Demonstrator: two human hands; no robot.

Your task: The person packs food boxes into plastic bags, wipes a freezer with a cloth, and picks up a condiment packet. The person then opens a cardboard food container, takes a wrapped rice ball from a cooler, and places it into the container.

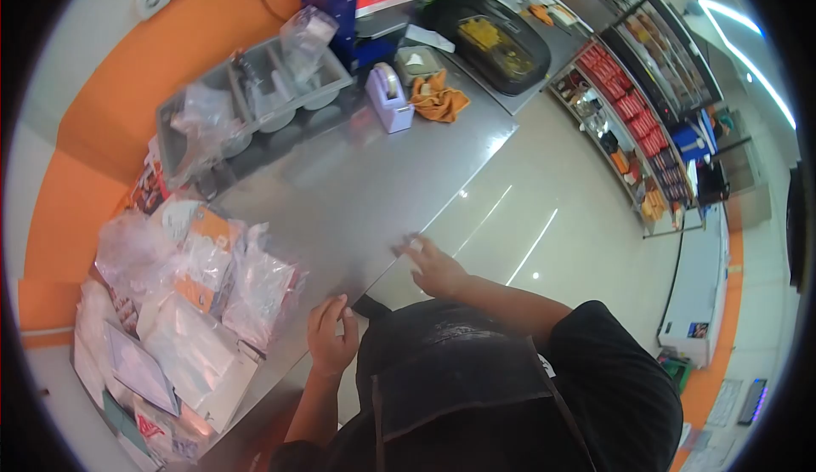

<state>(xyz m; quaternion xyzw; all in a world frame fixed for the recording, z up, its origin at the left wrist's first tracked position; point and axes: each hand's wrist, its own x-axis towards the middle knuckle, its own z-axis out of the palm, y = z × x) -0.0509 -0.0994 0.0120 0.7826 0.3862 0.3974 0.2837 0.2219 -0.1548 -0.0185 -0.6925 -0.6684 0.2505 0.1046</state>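
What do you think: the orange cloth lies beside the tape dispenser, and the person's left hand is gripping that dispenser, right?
The left hand isn't gripping the tape dispenser. The head view shows the two apart, the dispenser standing on the metal counter. The orange cloth does lie beside the dispenser.

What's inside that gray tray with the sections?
The gray tray has crumpled clear bags inside: one bag at the near end, another bag poking up at the far end. They cover parts of the bottom, so I can't see what's underneath.
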